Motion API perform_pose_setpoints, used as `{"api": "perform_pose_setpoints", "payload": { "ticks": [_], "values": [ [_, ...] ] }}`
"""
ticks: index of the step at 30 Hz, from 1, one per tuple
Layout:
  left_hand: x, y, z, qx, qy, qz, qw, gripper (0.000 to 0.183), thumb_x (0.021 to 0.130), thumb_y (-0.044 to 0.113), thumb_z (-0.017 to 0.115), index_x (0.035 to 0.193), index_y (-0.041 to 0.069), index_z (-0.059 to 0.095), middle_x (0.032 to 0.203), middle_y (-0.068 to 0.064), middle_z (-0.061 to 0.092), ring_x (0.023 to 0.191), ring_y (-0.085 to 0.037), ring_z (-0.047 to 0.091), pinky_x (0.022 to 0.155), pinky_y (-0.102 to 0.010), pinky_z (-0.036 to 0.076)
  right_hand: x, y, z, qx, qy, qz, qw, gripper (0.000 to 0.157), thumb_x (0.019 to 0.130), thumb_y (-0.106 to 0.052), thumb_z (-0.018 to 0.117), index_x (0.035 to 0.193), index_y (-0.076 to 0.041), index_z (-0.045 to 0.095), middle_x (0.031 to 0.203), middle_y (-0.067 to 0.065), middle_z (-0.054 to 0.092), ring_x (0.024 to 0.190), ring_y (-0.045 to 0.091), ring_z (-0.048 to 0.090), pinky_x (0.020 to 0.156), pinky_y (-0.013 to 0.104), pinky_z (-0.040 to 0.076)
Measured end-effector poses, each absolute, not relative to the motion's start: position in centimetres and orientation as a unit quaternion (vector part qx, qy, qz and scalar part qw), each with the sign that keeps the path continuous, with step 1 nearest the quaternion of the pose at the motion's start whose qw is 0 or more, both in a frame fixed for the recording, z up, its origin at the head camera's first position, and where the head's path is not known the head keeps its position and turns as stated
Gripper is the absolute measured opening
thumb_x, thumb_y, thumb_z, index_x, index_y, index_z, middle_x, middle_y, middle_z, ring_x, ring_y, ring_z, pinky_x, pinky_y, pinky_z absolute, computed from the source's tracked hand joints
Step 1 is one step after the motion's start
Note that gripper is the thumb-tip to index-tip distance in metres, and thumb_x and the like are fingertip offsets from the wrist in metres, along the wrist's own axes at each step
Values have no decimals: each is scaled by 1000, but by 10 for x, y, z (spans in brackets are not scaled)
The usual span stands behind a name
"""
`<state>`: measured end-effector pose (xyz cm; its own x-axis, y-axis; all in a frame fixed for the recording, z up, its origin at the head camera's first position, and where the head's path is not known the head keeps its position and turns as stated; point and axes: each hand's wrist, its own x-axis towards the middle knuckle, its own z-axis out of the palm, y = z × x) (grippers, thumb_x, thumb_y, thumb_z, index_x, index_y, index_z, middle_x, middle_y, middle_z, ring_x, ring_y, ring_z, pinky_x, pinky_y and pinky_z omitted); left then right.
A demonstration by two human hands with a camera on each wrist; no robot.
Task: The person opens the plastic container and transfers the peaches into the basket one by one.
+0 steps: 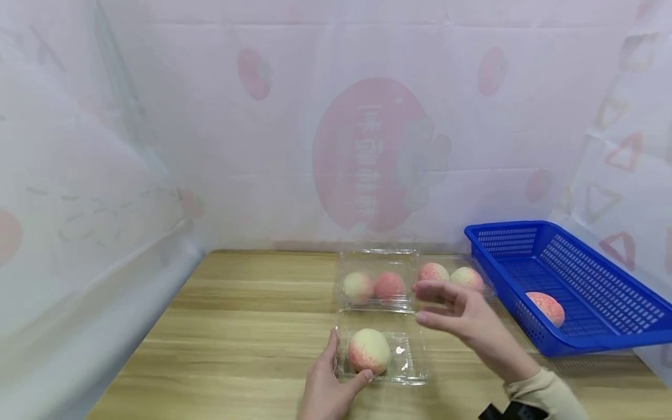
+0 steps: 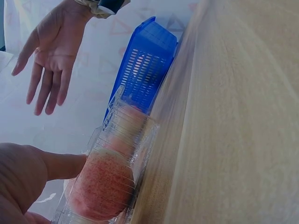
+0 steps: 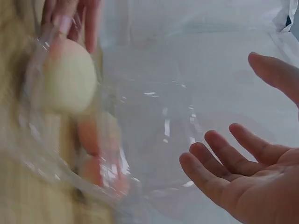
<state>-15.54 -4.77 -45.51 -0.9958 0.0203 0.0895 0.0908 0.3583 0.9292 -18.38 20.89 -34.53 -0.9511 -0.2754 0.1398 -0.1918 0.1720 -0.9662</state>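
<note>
A clear plastic clamshell box [image 1: 417, 379] stands at the front of the table, its lid raised at the back. A cream-and-pink peach [image 1: 369, 351] sits in its left half. My left hand [image 1: 326, 382] grips the box's near left side, thumb over the rim beside the peach. My right hand [image 1: 467, 312] hovers right of the box, holding nothing, its fingers spread and slightly bent in the right wrist view. Through the raised lid show two peaches [image 1: 389, 287] in a box behind; another clear box holds two more peaches [image 1: 466, 278] to its right.
A blue plastic basket [image 1: 611, 251] stands at the right, with one peach [image 1: 547, 308] inside. Bare wooden tabletop [image 1: 236, 344] extends to the left. A printed white sheet [image 1: 236, 151] hangs behind and at both sides.
</note>
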Motion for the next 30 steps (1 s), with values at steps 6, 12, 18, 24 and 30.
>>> {"api": "perform_pose_setpoints", "payload": {
  "ticks": [6, 12, 18, 24, 30],
  "values": [
    [-156, -49, -457, -26, -818, -574, 20, 108, 72, 36, 88, 152, -2, 28, 150, -28, 34, 132, -51, 35, 103, -65, 30, -178, 178, -374, -167, 759, -629, 36, 55, 84, -14, 79, 130, 4, 56, 127, 19, 59, 118, 33, 56, 99, 38, 46],
    [-157, -49, -455, -26, -819, -572, 18, 107, 72, 36, 88, 153, 0, 28, 150, -27, 34, 133, -50, 34, 104, -64, 29, -177, 167, -381, -130, 740, -659, 36, 54, 82, -13, 81, 129, 2, 58, 126, 17, 60, 119, 31, 55, 97, 31, 48],
    [-155, -50, -455, -44, -813, -580, 6, 106, 71, 38, 88, 151, -2, 31, 149, -27, 36, 132, -47, 38, 105, -57, 33, -176, 161, -389, -115, 734, -668, 29, 52, 82, -11, 80, 127, 3, 59, 124, 16, 62, 118, 30, 56, 94, 30, 49],
    [-153, -50, -452, -49, -813, -580, -11, 107, 72, 40, 88, 151, -4, 30, 146, -32, 36, 129, -50, 40, 102, -58, 37, -176, 161, -402, -99, 738, -666, 46, 51, 83, -12, 80, 126, 5, 59, 124, 16, 62, 119, 34, 55, 91, 27, 50],
    [-153, -49, -453, -47, -818, -574, -9, 107, 72, 41, 88, 151, -5, 30, 143, -32, 40, 128, -49, 42, 102, -58, 38, -178, 164, -413, -89, 733, -673, 44, 54, 83, -12, 80, 128, 8, 57, 124, 18, 62, 121, 40, 53, 91, 26, 50]
  ]
}}
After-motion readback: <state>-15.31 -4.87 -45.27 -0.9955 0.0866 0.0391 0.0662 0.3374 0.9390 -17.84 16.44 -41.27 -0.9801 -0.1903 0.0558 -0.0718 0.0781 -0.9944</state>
